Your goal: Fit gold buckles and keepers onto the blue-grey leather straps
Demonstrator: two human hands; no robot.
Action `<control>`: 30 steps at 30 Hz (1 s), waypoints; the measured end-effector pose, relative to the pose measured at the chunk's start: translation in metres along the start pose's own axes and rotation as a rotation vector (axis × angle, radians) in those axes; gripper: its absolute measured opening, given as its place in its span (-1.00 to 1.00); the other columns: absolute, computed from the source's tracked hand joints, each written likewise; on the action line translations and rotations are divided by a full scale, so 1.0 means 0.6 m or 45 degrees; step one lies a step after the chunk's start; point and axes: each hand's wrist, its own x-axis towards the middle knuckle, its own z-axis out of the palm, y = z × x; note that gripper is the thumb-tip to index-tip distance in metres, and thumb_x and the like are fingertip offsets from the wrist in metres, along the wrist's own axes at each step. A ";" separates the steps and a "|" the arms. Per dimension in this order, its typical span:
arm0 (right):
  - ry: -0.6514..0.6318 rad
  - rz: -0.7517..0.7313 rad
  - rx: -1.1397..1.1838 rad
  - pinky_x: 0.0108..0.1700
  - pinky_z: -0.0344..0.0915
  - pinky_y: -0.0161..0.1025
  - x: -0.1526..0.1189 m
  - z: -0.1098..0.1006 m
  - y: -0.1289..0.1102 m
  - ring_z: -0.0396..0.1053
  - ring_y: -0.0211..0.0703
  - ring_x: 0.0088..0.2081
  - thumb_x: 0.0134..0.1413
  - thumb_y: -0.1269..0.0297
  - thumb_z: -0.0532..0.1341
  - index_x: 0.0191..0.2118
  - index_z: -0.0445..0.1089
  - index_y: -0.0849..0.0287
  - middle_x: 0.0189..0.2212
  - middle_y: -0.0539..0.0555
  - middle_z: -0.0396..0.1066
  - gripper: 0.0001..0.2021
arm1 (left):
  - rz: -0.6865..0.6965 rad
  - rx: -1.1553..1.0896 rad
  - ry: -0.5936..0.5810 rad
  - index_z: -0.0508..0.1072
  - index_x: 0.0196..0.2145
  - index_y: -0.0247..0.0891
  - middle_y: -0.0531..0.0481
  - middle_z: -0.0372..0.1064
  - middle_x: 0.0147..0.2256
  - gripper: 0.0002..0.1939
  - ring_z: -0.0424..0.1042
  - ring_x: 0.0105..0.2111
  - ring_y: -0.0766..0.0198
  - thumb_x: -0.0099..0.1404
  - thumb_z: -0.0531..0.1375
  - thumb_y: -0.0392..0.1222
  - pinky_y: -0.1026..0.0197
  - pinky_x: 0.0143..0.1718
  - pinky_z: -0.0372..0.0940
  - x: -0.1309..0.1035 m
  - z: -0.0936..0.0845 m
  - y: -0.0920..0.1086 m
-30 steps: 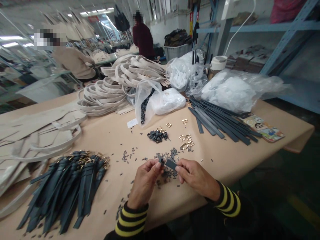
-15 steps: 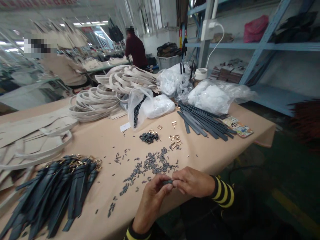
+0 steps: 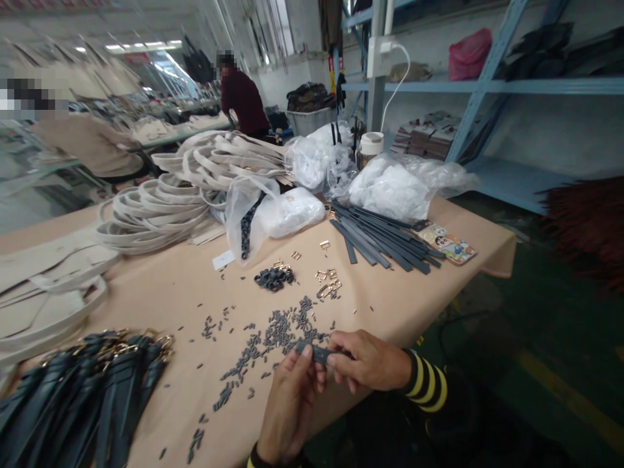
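Observation:
Between my two hands is a short dark grey strap [image 3: 319, 353], held near the table's front edge. My left hand [image 3: 292, 390] pinches its left end, thumb on top. My right hand [image 3: 366, 361] grips the other end with closed fingers, which hide part of it. Just beyond the hands, many small dark grey pieces [image 3: 280, 328] lie scattered on the table. Behind them sit a heap of dark strap loops [image 3: 274, 278] and several gold buckles [image 3: 330, 284]. Long dark straps [image 3: 383, 237] lie in a bundle farther back on the right.
Finished-looking dark straps with gold hardware [image 3: 92, 390] are piled at the left front. Coiled beige straps [image 3: 156, 211] and plastic bags [image 3: 390, 188] stand along the back of the brown-covered table [image 3: 390, 305]. A patterned phone case [image 3: 446, 242] lies at right. Two people work beyond.
The strap now shows more clearly between my hands, whose grip has shifted along it. The view has turned slightly right, so the table's things appear farther left.

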 end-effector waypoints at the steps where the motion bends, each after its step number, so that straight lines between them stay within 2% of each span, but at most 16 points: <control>1: -0.040 0.005 0.089 -0.60 0.15 -0.49 0.001 -0.009 0.003 0.22 -0.44 -0.65 0.12 0.32 0.00 -0.33 0.18 0.23 -0.51 -0.02 0.32 -0.90 | -0.023 -0.039 -0.019 0.23 -0.48 -0.30 0.09 0.22 -0.58 -0.75 0.20 -0.57 0.41 0.19 0.10 -0.05 0.34 -0.53 0.14 0.007 0.001 0.006; 2: -0.055 -0.005 0.168 -0.60 0.15 -0.49 0.003 -0.019 0.007 0.21 -0.45 -0.65 0.12 0.31 0.00 -0.32 0.18 0.24 -0.49 -0.01 0.33 -0.89 | -0.009 -0.003 -0.027 0.23 -0.48 -0.30 0.09 0.21 -0.58 -0.74 0.20 -0.58 0.41 0.20 0.09 -0.04 0.33 -0.53 0.14 0.017 0.003 0.013; 4: 0.025 -0.005 0.260 -0.61 0.13 -0.50 0.007 -0.039 0.016 0.16 -0.47 -0.65 0.13 0.30 0.00 -0.32 0.19 0.27 -0.49 0.00 0.33 -0.86 | 0.157 0.291 0.038 0.26 -0.47 -0.30 0.06 0.23 -0.56 -0.73 0.21 -0.56 0.38 0.21 0.05 -0.02 0.31 -0.52 0.15 0.048 0.006 0.030; 6: 0.225 0.060 0.249 -0.65 0.06 -0.50 0.012 -0.059 0.027 0.09 -0.49 -0.68 0.13 0.27 0.00 -0.36 0.19 0.28 -0.54 -0.02 0.31 -0.83 | 0.441 0.830 0.144 0.33 -0.37 -0.30 -0.01 0.29 -0.46 -0.73 0.27 -0.47 0.31 0.24 0.00 -0.03 0.25 -0.43 0.20 0.090 0.010 0.049; 8: 0.402 0.156 0.219 -0.68 0.01 -0.50 0.017 -0.074 0.037 0.04 -0.49 -0.70 0.13 0.25 -0.01 -0.40 0.18 0.28 -0.59 -0.05 0.25 -0.80 | 0.660 1.323 0.166 0.35 -0.28 -0.31 -0.09 0.31 -0.34 -0.75 0.29 -0.34 0.23 0.24 0.00 -0.10 0.17 -0.28 0.21 0.136 0.015 0.065; 10: 0.478 0.193 0.223 -0.68 0.02 -0.49 0.020 -0.082 0.046 0.05 -0.47 -0.70 0.13 0.22 -0.01 -0.41 0.18 0.27 -0.62 -0.07 0.21 -0.78 | 0.715 1.559 0.086 0.36 -0.33 -0.31 -0.11 0.27 -0.33 -0.83 0.27 -0.30 0.18 0.18 0.05 -0.18 0.13 -0.23 0.17 0.177 0.022 0.077; 13: 0.482 0.181 0.280 -0.66 0.09 -0.48 0.024 -0.084 0.051 0.09 -0.45 -0.69 0.13 0.22 -0.02 -0.40 0.19 0.27 -0.64 -0.08 0.20 -0.78 | 0.659 1.647 -0.056 0.31 -0.48 -0.27 -0.02 0.21 -0.46 -0.98 0.21 -0.41 0.22 0.09 0.10 -0.29 0.17 -0.33 0.13 0.216 0.032 0.086; 16: 0.477 0.169 0.313 -0.63 0.14 -0.46 0.028 -0.084 0.052 0.13 -0.45 -0.68 0.12 0.28 -0.02 -0.39 0.18 0.27 -0.60 -0.06 0.24 -0.83 | 0.602 1.670 -0.145 0.26 -0.55 -0.27 0.03 0.18 -0.52 -0.92 0.16 -0.49 0.29 0.07 0.09 -0.32 0.22 -0.41 0.07 0.226 0.037 0.088; 19: 0.522 0.178 0.289 -0.65 0.13 -0.46 0.029 -0.087 0.053 0.11 -0.45 -0.68 0.10 0.32 -0.02 -0.35 0.17 0.25 -0.56 -0.06 0.25 -0.88 | 0.521 1.618 -0.173 0.26 -0.54 -0.28 0.06 0.18 -0.56 -0.85 0.16 -0.54 0.34 0.16 0.03 -0.23 0.27 -0.48 0.06 0.213 0.035 0.087; 21: 0.545 0.183 0.202 -0.65 0.09 -0.46 0.028 -0.087 0.051 0.07 -0.45 -0.69 0.10 0.30 -0.01 -0.36 0.18 0.24 -0.60 -0.09 0.20 -0.88 | 0.361 1.413 -0.186 0.27 -0.50 -0.29 0.10 0.15 -0.62 -0.79 0.13 -0.62 0.39 0.20 0.01 -0.12 0.32 -0.57 0.05 0.194 0.032 0.087; 24: 0.567 0.100 0.032 -0.54 0.11 -0.44 0.026 -0.080 0.040 0.13 -0.42 -0.59 0.05 0.24 0.09 -0.39 0.23 0.27 -0.59 -0.07 0.21 -0.83 | 0.120 0.930 -0.192 0.26 -0.50 -0.32 0.14 0.13 -0.67 -0.73 0.09 -0.67 0.45 0.16 0.08 -0.03 0.36 -0.63 0.04 0.155 0.032 0.085; 27: 0.492 -0.008 0.032 -0.44 0.15 -0.41 0.024 -0.063 0.026 0.21 -0.35 -0.48 0.02 0.22 0.13 -0.42 0.27 0.29 -0.53 -0.02 0.27 -0.80 | 0.072 0.684 -0.174 0.28 -0.51 -0.34 0.12 0.17 -0.68 -0.73 0.10 -0.67 0.47 0.12 0.16 -0.05 0.39 -0.63 0.05 0.116 0.038 0.080; 30: 0.411 -0.028 0.183 -0.41 0.20 -0.39 0.019 -0.044 0.016 0.27 -0.33 -0.48 0.06 0.26 0.09 -0.44 0.25 0.30 -0.54 0.01 0.33 -0.81 | 0.088 0.553 -0.202 0.30 -0.49 -0.34 0.07 0.23 -0.63 -0.75 0.18 -0.63 0.43 0.14 0.16 -0.08 0.37 -0.59 0.12 0.082 0.041 0.071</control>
